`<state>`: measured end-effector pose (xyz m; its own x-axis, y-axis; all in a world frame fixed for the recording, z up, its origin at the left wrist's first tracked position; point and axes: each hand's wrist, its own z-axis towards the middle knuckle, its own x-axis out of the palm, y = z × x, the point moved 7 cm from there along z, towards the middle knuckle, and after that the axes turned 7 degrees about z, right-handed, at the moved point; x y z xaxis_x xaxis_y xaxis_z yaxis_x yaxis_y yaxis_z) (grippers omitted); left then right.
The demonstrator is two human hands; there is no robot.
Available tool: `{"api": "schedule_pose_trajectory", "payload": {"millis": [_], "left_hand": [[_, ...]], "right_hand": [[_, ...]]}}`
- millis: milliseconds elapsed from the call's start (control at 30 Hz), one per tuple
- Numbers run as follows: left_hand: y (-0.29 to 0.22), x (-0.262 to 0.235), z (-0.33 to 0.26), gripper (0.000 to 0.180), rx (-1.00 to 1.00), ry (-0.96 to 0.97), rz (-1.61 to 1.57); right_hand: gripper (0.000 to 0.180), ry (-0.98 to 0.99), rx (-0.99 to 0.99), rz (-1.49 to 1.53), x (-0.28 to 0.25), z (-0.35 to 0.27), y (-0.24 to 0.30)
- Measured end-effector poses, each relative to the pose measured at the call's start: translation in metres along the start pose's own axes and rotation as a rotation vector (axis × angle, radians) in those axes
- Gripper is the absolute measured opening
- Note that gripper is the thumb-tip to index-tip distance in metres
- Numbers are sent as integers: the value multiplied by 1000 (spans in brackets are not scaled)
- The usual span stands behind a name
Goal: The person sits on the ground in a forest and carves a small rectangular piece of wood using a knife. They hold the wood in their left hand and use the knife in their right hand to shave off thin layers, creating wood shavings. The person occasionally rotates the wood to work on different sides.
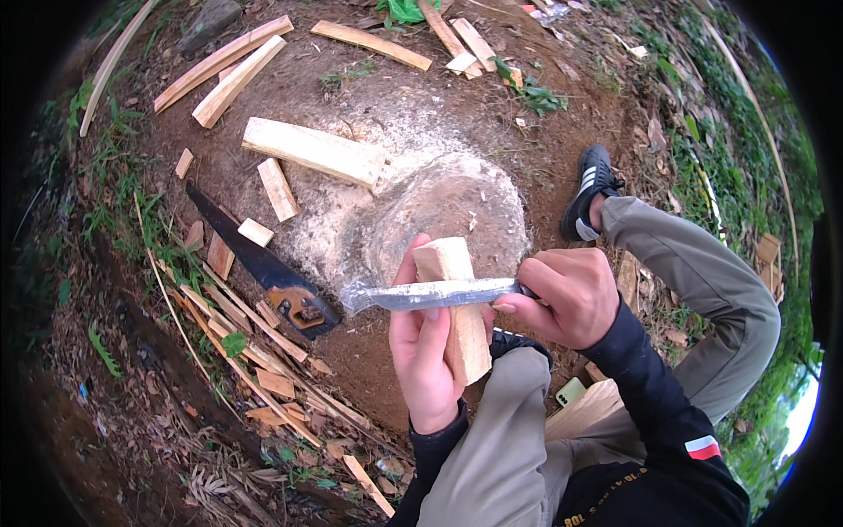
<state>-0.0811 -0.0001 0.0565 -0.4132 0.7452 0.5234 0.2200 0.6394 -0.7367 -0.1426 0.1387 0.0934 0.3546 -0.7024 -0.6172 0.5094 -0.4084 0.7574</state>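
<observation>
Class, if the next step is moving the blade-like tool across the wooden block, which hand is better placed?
Probably the right hand: it grips one end of the blade-like tool, which crosses the wooden block in view. The left hand is holding that block.

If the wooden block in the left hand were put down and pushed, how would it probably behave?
The wooden block would probably feel stiff, being short and thick. Its flat sides suggest sliding rather than rolling.

The right hand (pixel 566 294) mostly hides the handle of the knife (pixel 448 294), whose blade covers part of the wooden block (pixel 467 347); far beyond that hand, the top edge crops green plastic (pixel 406 10).
</observation>
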Motion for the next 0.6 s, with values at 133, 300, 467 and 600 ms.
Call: {"api": "schedule_pose_trajectory", "payload": {"millis": [133,300,467,600], "left_hand": [[-1,4,-2,56,-10,23,16],[-2,-3,-5,48,29,-66,204],[-5,-7,-8,43,78,-111,125],[-8,-1,-5,43,132,-157,199]], "right_hand": [[38,21,-9,11,0,1,-1],[38,42,4,64,0,3,-1],[40,68,-1,39,-2,6,0],[42,80,-27,-1,0,7,2]]}}
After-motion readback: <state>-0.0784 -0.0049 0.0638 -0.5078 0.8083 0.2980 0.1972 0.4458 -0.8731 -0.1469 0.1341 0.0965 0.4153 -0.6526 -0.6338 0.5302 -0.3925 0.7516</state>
